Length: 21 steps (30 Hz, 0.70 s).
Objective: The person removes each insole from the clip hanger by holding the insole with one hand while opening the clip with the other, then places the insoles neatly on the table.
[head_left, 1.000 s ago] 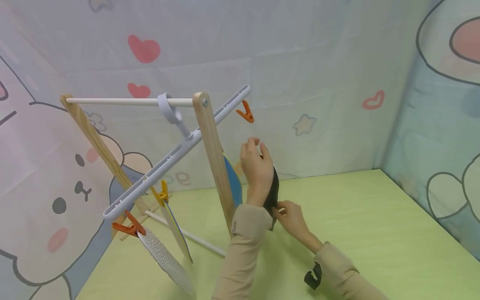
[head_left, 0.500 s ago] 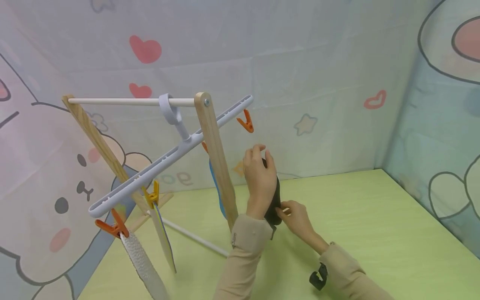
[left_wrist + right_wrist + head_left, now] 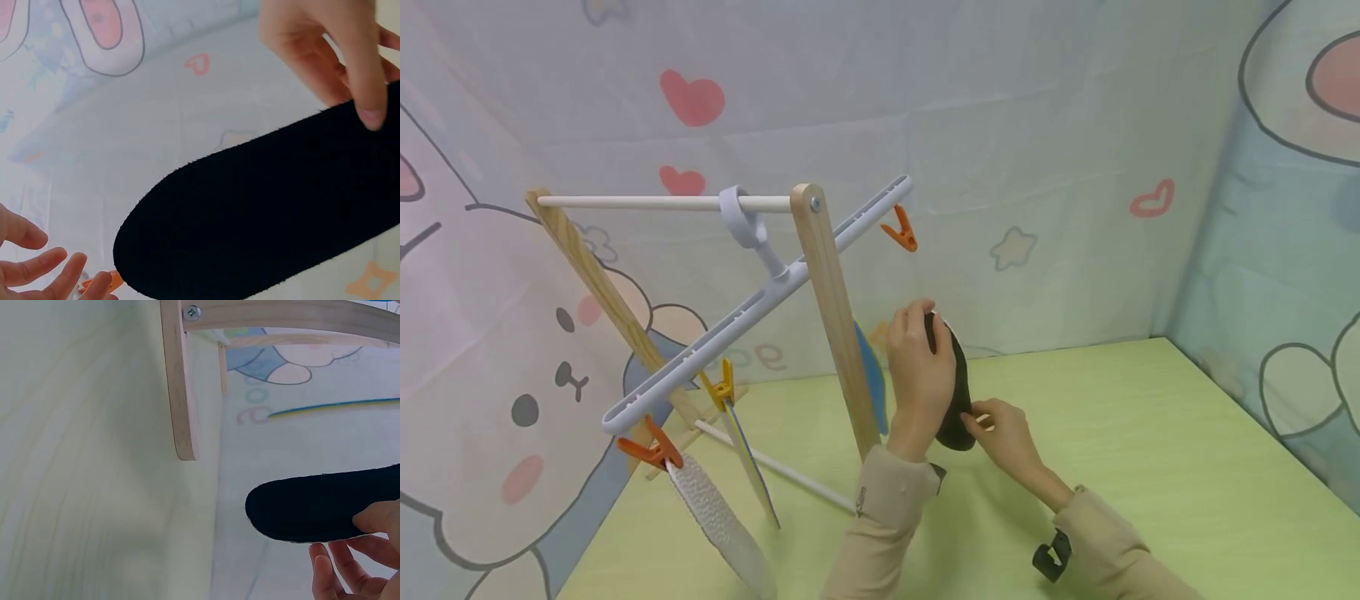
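Observation:
A black insole (image 3: 957, 410) is held upright in the air over the table, to the right of the wooden rack. My right hand (image 3: 1006, 435) pinches its edge, thumb on the dark face in the right wrist view and fingers behind. My left hand (image 3: 921, 362) is beside the upper end of the insole; in the left wrist view its fingers (image 3: 47, 272) are spread, apart from the rounded tip. Above them an orange clip (image 3: 904, 229) hangs from the right end of the white hanger (image 3: 760, 304) with nothing in it.
The wooden rack (image 3: 835, 333) carries the hanger on its white rod (image 3: 662, 202). A fluffy white insole (image 3: 718, 521) hangs from another orange clip (image 3: 653, 443), a thin one (image 3: 751, 458) from a yellow clip (image 3: 721, 387). A blue insole (image 3: 871, 375) shows behind the rack leg.
The insole has turned to show more of its black face and moved slightly right and down with both hands. The hanger swung, then came back, its hanging insoles swaying with it.

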{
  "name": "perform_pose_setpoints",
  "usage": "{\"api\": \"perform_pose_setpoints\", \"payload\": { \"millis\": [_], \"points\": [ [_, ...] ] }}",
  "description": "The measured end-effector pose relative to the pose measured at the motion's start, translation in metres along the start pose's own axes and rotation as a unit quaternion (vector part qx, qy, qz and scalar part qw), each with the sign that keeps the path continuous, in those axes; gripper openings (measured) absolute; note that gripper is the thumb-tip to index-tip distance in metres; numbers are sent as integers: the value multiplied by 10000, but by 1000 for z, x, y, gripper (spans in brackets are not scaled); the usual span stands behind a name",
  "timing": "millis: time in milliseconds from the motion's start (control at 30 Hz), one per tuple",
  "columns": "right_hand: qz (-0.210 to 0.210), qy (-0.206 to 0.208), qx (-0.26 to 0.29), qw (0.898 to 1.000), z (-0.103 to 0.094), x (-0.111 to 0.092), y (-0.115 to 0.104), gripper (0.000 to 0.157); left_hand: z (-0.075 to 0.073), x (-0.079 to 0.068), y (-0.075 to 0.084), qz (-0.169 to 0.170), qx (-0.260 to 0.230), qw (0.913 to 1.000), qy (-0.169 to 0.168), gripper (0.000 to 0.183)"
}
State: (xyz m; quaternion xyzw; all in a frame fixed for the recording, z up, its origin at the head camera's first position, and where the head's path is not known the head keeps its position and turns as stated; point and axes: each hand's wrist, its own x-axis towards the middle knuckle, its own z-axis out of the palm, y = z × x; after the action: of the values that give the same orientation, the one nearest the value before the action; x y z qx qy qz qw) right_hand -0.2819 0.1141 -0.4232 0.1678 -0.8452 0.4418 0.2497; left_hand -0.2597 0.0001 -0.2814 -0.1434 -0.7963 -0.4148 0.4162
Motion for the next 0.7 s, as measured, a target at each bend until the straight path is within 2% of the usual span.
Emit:
{"api": "perform_pose_setpoints", "payload": {
  "millis": [167,400,533,700],
  "points": [
    [-69,5,-126,9999,-7,0,-1,10,-5,-5,-1,268,39,9996,-33,17],
    [-68,-36,-221,9997,-15,0,-2,12,-12,-13,-1,445,255,9986,-124,15],
    [-155,-19,-264,9995,-19,-2,-1,10,-14,-16,-3,675,278,9973,-99,14],
    [-146,-14,-346,9993,-27,-6,-3,9,-17,-23,-5,863,250,9957,-230,15]
  ]
}}
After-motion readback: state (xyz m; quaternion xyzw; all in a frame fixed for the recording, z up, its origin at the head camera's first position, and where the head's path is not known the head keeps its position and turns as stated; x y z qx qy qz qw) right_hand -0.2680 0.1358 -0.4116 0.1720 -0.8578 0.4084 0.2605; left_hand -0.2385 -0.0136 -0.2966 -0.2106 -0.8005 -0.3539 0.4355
